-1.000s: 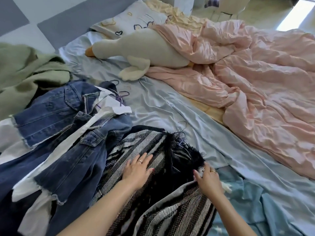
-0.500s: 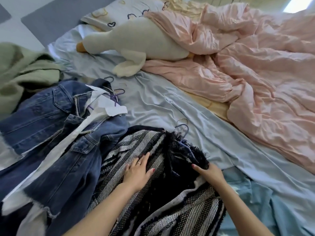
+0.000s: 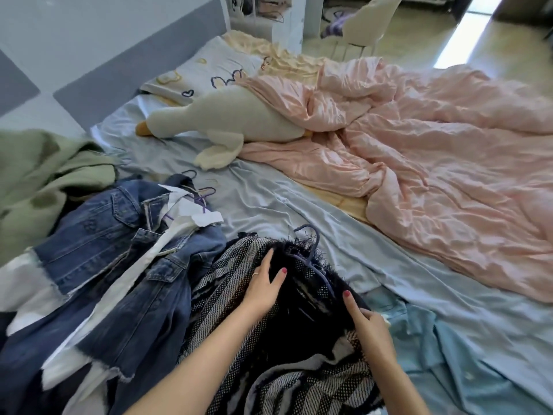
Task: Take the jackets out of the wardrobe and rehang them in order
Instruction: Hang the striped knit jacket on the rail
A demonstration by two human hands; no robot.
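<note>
Rumpled bed (image 3: 269,205), left hand (image 3: 264,284) flat on striped jacket (image 3: 239,295), right hand (image 3: 369,324) pinching its edge

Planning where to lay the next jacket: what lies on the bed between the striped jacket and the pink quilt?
In the head view, only wrinkled pale blue bedsheet lies between the striped jacket and the pink quilt; the jacket's purple hanger hook pokes toward that stretch.

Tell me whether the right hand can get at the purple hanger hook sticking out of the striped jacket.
Probably yes. The hanger hook lies bare on top of the striped jacket, just beyond the right hand, with nothing over it. The left hand rests off to the side, clear of that path.
</note>
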